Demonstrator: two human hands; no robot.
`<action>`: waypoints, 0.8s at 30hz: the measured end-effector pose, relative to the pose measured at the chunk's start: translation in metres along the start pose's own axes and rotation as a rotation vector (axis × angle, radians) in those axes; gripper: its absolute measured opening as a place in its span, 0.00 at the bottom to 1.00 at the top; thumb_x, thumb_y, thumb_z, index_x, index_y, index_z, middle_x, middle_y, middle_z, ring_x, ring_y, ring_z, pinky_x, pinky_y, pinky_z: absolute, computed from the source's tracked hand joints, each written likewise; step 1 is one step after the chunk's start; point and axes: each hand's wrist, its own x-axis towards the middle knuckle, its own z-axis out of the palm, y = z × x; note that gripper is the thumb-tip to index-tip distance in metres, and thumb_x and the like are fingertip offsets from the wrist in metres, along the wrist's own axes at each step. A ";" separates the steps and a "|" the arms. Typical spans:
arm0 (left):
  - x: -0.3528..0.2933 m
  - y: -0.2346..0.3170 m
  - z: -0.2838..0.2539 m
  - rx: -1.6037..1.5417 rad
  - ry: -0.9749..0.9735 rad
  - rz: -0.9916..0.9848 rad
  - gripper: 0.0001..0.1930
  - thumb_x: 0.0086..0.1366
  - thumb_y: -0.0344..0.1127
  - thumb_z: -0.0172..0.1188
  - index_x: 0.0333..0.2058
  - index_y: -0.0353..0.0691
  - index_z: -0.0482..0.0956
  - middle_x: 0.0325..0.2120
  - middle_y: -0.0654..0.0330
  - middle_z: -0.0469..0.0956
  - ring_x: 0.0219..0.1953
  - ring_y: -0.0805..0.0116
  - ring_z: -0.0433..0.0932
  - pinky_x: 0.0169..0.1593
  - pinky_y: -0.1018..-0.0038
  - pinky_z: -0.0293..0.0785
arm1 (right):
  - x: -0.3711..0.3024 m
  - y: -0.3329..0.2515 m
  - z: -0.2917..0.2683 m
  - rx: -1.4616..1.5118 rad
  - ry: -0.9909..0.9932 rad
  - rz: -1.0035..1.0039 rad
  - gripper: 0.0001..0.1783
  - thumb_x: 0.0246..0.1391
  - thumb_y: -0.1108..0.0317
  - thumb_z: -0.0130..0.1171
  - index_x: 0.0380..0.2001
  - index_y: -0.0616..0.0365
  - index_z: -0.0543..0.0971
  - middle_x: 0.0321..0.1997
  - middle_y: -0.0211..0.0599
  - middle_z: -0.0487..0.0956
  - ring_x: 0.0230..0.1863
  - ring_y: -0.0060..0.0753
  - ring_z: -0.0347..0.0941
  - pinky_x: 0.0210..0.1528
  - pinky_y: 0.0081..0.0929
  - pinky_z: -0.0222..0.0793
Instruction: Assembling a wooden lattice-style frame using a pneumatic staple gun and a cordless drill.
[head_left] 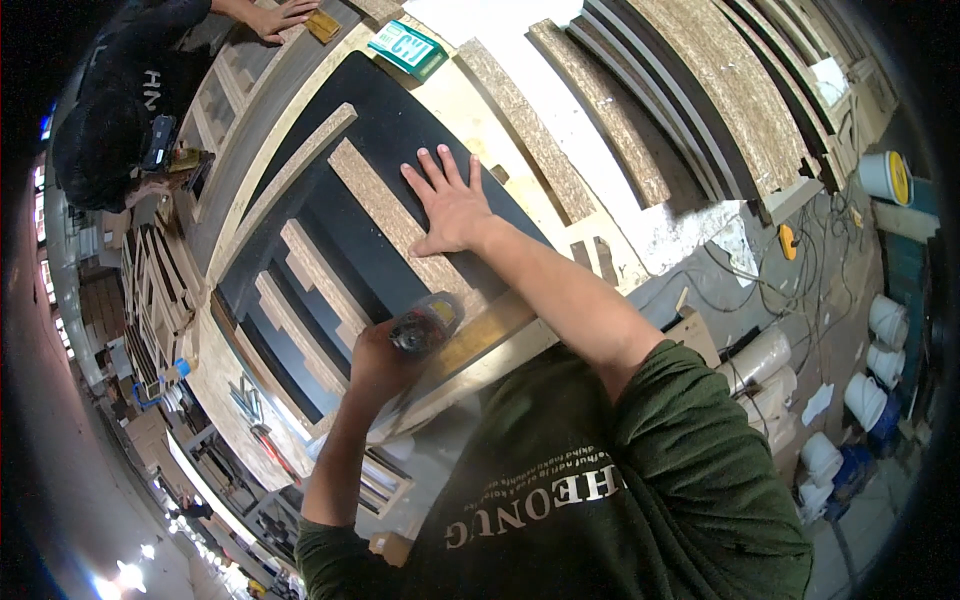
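Observation:
My left hand (382, 358) is wrapped round a grey and red hand-held power tool (426, 325); motion blurs its exact kind. The tool's head is over the near end of a chipboard strip (375, 200). On that strip and the black panel (390, 100) beside it, my right hand (450, 205) lies flat with fingers spread and holds nothing. Left of the tool, stepped wooden strips (322, 275) lie across the panel. A long, slightly curved strip (285, 175) runs along its far left side. Where the tool's tip meets the wood is hidden.
At the upper left a co-worker (110, 110) leans over another wooden frame (225, 85). A green and white box (408, 50) sits at the bench's far edge. Chipboard strips (600, 110) are stacked at upper right. Cables (800, 270) and white buckets (865, 400) are on the right.

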 end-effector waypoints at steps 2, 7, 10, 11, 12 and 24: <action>-0.001 0.000 0.002 0.049 0.044 0.049 0.15 0.49 0.35 0.68 0.34 0.35 0.77 0.31 0.54 0.81 0.35 0.63 0.82 0.39 0.72 0.77 | 0.001 -0.001 -0.001 -0.002 0.005 -0.003 0.65 0.33 0.36 0.65 0.69 0.46 0.43 0.74 0.42 0.37 0.74 0.49 0.24 0.68 0.62 0.19; -0.019 -0.006 0.003 0.044 0.006 -0.030 0.20 0.48 0.35 0.69 0.40 0.36 0.76 0.33 0.52 0.81 0.36 0.61 0.81 0.41 0.70 0.76 | 0.004 0.008 -0.003 -0.006 0.001 0.023 0.65 0.33 0.36 0.65 0.69 0.46 0.42 0.74 0.42 0.37 0.74 0.48 0.23 0.68 0.61 0.20; -0.090 -0.055 0.018 0.051 0.390 -0.004 0.15 0.47 0.34 0.67 0.34 0.37 0.78 0.27 0.50 0.81 0.34 0.55 0.81 0.37 0.62 0.75 | 0.004 -0.003 -0.006 0.023 0.060 -0.022 0.66 0.30 0.37 0.67 0.69 0.48 0.44 0.74 0.43 0.38 0.74 0.49 0.26 0.68 0.61 0.22; -0.110 -0.071 0.024 0.055 0.429 -0.025 0.15 0.47 0.34 0.67 0.34 0.37 0.78 0.27 0.50 0.81 0.34 0.55 0.81 0.37 0.62 0.75 | 0.004 -0.005 -0.005 0.019 0.107 -0.033 0.66 0.28 0.38 0.68 0.68 0.48 0.46 0.73 0.44 0.40 0.74 0.49 0.28 0.68 0.62 0.24; -0.130 -0.088 0.029 -0.005 0.475 -0.027 0.14 0.47 0.35 0.67 0.33 0.37 0.78 0.26 0.52 0.80 0.31 0.54 0.81 0.36 0.62 0.75 | 0.005 -0.008 -0.002 -0.005 0.128 -0.049 0.66 0.28 0.38 0.68 0.68 0.48 0.47 0.73 0.43 0.42 0.74 0.49 0.30 0.68 0.62 0.26; -0.269 -0.394 0.017 -0.084 0.883 -0.871 0.25 0.46 0.44 0.67 0.37 0.32 0.73 0.33 0.42 0.77 0.39 0.42 0.75 0.41 0.52 0.72 | 0.037 -0.084 0.010 -0.027 0.359 -0.066 0.52 0.42 0.41 0.64 0.66 0.52 0.53 0.68 0.47 0.55 0.69 0.50 0.49 0.65 0.66 0.36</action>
